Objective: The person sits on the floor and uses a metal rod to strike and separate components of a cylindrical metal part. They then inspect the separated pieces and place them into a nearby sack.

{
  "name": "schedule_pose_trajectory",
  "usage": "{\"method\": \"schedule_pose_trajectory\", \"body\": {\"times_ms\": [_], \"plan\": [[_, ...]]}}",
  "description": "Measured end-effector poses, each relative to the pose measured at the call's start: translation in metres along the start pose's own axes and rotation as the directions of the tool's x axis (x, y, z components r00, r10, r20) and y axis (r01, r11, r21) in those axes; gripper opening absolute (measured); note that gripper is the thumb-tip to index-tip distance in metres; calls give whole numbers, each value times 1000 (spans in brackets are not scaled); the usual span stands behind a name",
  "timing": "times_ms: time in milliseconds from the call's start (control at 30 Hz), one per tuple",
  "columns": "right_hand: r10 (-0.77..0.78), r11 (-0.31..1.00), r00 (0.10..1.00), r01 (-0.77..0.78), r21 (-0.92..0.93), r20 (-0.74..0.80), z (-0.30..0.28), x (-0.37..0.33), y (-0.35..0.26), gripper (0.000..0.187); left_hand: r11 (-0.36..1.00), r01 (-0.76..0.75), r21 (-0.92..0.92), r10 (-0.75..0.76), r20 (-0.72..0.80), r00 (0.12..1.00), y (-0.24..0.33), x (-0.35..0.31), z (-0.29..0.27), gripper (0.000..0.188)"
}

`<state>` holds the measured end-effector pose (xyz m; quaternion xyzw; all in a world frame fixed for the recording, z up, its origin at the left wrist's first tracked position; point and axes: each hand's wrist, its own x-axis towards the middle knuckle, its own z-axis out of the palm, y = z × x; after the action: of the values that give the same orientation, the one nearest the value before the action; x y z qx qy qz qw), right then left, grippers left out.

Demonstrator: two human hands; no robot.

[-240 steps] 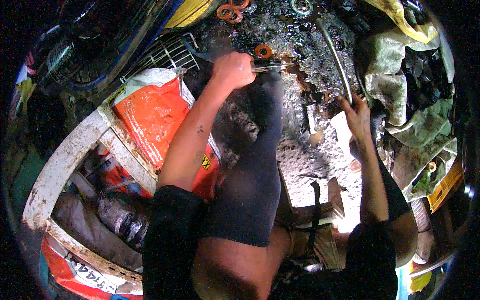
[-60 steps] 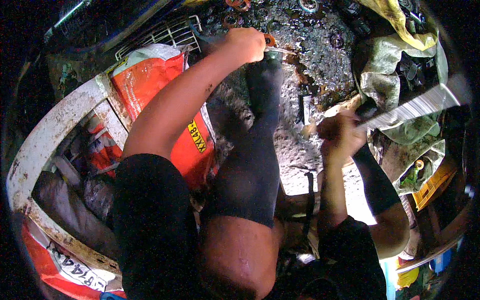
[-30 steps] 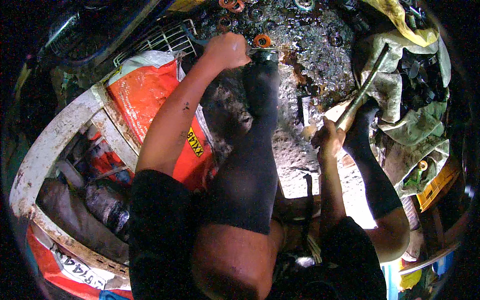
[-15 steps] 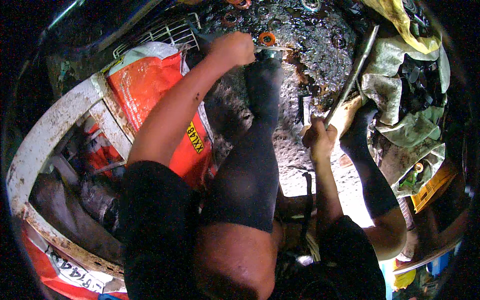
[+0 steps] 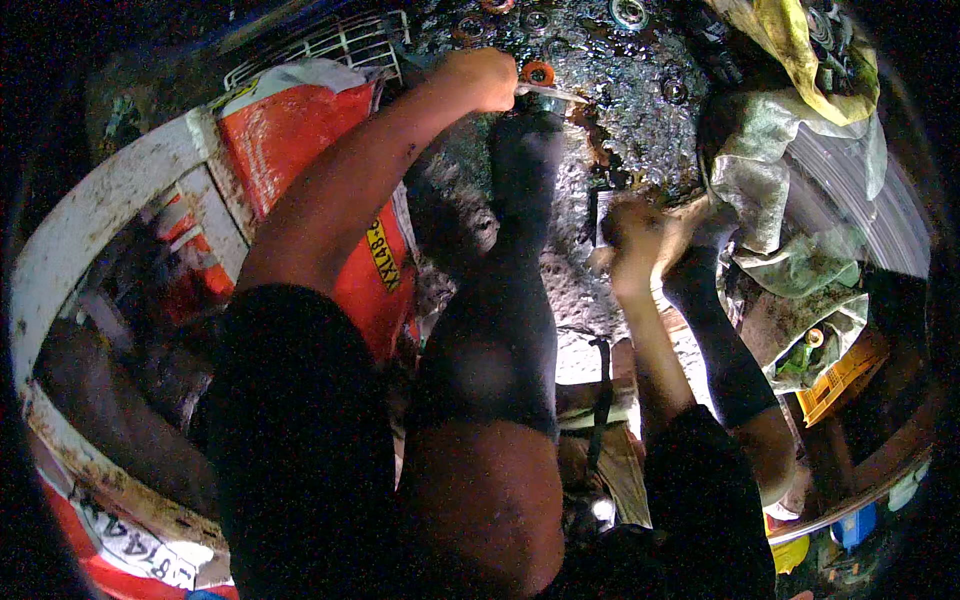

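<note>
My left hand (image 5: pixel 487 80) is closed in a fist around one end of a thin metal strip (image 5: pixel 555 93). The strip points right, just beyond the toe of my dark-covered leg (image 5: pixel 515 260) and close to an orange-red ring (image 5: pixel 538 73). My right hand (image 5: pixel 636 235) is curled and blurred by motion, near my other foot. A fan of grey streaks (image 5: pixel 855 195) spreads over the pale sack to its right. It looks like the metal bar in fast swing, though the bar's outline is smeared and where it meets the fingers cannot be seen clearly.
Dark, wet, oily ground (image 5: pixel 640 100) with several rings lies ahead. At left are a red sack (image 5: pixel 300 130), a worn white frame (image 5: pixel 110 200) and a wire rack (image 5: pixel 320 55). A dirty pale sack (image 5: pixel 750 190), yellow cloth (image 5: pixel 795 50) and yellow crate (image 5: pixel 845 380) lie right.
The metal bar, sharp and slanting up from my right hand before, has swung right into a blur. My right hand has risen slightly. My left hand stays about where it was, gripping the strip.
</note>
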<state>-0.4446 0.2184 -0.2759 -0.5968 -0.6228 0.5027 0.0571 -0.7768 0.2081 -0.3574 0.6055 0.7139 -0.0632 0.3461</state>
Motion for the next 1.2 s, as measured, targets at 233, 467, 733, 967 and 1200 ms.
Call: {"method": "schedule_pose_trajectory", "body": {"times_ms": [233, 467, 733, 967, 1200], "plan": [[352, 760, 936, -290, 581, 6, -22, -14, -11, 28, 998, 11, 61, -17, 103, 995, -4, -15, 0, 34], [184, 686, 979, -67, 724, -84, -52, -7, -45, 26, 957, -14, -291, 73, 195, 978, -17, -2, -21, 41], [284, 746, 958, -254, 616, 52, -12, -39, -29, 34, 990, -86, -112, 76, -87, 993, -6, -11, -1, 50], [294, 748, 947, -311, 586, 128, 2, -52, -23, 30, 993, -101, 60, 109, -150, 983, 13, -19, -4, 34], [112, 766, 993, -58, 641, -44, 3, -49, -47, 29, 999, 0, 34, 3, -77, 997, 18, -16, -3, 32]]}}
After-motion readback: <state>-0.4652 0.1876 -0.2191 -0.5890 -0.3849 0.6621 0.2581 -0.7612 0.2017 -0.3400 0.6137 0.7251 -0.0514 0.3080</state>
